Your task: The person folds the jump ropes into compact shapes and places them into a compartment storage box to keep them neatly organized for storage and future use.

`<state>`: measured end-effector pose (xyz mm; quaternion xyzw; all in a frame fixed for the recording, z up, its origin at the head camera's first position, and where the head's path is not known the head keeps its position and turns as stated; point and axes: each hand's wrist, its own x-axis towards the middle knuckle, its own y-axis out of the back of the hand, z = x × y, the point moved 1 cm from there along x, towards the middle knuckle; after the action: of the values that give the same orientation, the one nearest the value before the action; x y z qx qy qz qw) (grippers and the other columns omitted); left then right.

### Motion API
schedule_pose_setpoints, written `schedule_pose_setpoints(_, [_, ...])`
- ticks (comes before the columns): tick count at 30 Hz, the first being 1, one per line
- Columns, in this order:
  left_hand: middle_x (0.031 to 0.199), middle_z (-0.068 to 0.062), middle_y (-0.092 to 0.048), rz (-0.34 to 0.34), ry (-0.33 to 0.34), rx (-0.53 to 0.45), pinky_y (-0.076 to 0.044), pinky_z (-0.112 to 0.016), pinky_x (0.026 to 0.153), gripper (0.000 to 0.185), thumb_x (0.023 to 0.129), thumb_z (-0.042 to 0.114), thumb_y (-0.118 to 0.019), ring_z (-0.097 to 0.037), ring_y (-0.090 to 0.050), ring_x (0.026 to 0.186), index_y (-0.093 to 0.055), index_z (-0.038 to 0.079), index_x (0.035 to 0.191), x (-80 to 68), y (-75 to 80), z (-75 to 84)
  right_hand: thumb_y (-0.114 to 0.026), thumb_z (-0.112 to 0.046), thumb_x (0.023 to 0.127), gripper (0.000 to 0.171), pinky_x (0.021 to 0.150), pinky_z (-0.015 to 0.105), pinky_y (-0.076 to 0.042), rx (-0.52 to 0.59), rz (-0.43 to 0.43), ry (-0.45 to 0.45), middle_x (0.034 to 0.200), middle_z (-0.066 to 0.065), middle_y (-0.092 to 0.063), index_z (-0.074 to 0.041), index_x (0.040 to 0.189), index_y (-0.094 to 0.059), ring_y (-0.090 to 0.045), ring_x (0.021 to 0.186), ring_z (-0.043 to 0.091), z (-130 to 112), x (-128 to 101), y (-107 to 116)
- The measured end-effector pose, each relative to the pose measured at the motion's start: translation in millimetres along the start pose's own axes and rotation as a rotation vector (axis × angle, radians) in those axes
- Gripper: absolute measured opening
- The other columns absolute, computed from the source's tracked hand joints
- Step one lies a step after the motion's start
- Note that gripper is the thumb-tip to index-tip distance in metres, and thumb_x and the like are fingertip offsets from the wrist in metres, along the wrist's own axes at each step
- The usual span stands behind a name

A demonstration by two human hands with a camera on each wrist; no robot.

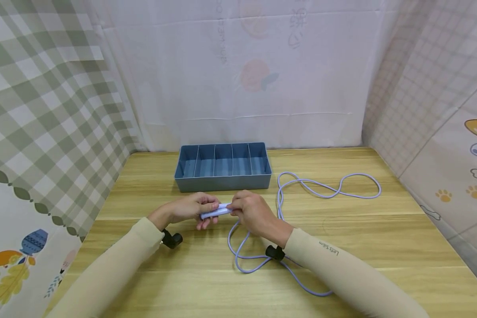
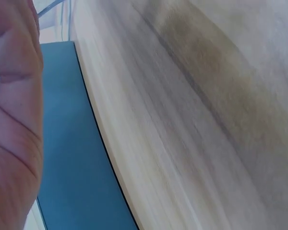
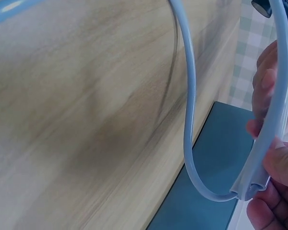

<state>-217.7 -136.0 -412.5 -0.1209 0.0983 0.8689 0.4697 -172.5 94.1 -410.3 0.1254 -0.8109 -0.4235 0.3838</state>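
Both hands meet over the table at the pale lavender handles [image 1: 216,212] of what looks like a jump rope, lying side by side. My left hand [image 1: 191,207] grips their left end, thumb on top. At the right end, my right hand [image 1: 254,214] pinches them between thumb and fingers. The thin lavender cord [image 3: 189,96] loops out of a flared handle end in the right wrist view. More of the cord [image 1: 258,257] lies in loose loops below and right of the right hand. The left wrist view shows only the side of the left hand [image 2: 14,120]; the handles are hidden there.
A blue-grey organizer box [image 1: 222,183] with several compartments in a row stands just beyond the hands. Cord loops spread over the right side of the wooden table [image 1: 381,247]. Printed cloth curtains [image 1: 175,79] hang behind and at both sides.
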Motion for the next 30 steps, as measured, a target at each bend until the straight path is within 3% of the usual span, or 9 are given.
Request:
schedule_pose_setpoints(6, [0.085, -0.009, -0.067, 0.012, 0.002, 0.026, -0.032, -0.024, 0.048, 0.038, 0.111, 0.019, -0.046, -0.01, -0.046, 0.058, -0.049, -0.017, 0.122, 1.2, -2.0, -1.5, -0.086, 0.0, 0.08, 0.014, 0.073, 0.023, -0.055, 0.001, -0.004, -0.02, 0.088, -0.002, -0.07, -0.009, 0.09, -0.082, -0.066, 0.082, 0.014, 0.5, 0.3, -1.2])
schedule_pose_setpoints(10, [0.079, -0.004, -0.061, 0.055, 0.016, 0.058, -0.031, -0.021, 0.048, 0.036, 0.11, 0.018, -0.05, -0.01, -0.042, 0.058, -0.053, -0.016, 0.117, 1.4, -1.3, -1.4, -0.087, -0.001, 0.079, 0.015, 0.075, 0.025, -0.055, 0.007, 0.001, -0.04, 0.09, -0.001, -0.071, -0.009, 0.09, -0.081, -0.066, 0.085, 0.015, 0.6, 0.6, -1.7])
schedule_pose_setpoints(14, [0.077, -0.003, -0.058, 0.084, 0.018, 0.076, -0.031, -0.021, 0.048, 0.034, 0.109, 0.017, -0.052, -0.012, -0.04, 0.058, -0.056, -0.016, 0.115, 0.2, -1.0, 0.7, -0.09, -0.005, 0.078, 0.029, 0.083, 0.031, -0.056, 0.031, -0.012, -0.078, 0.101, 0.003, -0.07, -0.007, 0.104, -0.078, -0.065, 0.095, 0.02, 1.0, 0.8, 1.0])
schedule_pose_setpoints(20, [0.077, -0.006, -0.057, 0.097, -0.006, 0.089, -0.032, -0.021, 0.048, 0.033, 0.109, 0.017, -0.052, -0.012, -0.042, 0.058, -0.056, -0.016, 0.113, -3.6, -1.7, 5.1, -0.093, -0.015, 0.076, 0.064, 0.094, 0.042, -0.053, 0.139, -0.104, -0.238, 0.118, 0.012, -0.068, -0.001, 0.131, -0.064, -0.063, 0.109, 0.026, 5.2, 0.9, 7.4])
schedule_pose_setpoints(25, [0.076, -0.005, -0.057, 0.107, -0.036, 0.067, -0.036, -0.019, 0.05, 0.033, 0.109, 0.017, -0.051, -0.011, -0.046, 0.06, -0.056, -0.016, 0.113, -5.9, -1.4, 7.4, -0.09, -0.019, 0.081, 0.062, 0.088, 0.038, -0.054, 0.269, -0.175, -0.373, 0.112, 0.01, -0.07, 0.002, 0.132, -0.062, -0.065, 0.099, 0.026, 9.2, 0.5, 9.3])
schedule_pose_setpoints(30, [0.075, -0.005, -0.057, 0.108, -0.073, 0.067, -0.036, -0.021, 0.049, 0.027, 0.11, 0.019, -0.05, -0.011, -0.048, 0.06, -0.062, -0.005, 0.106, -8.2, 0.6, 8.5, -0.086, -0.019, 0.083, 0.056, 0.082, 0.033, -0.052, 0.397, -0.189, -0.473, 0.107, 0.013, -0.07, 0.002, 0.13, -0.064, -0.066, 0.093, 0.026, 13.0, -2.8, 10.5])
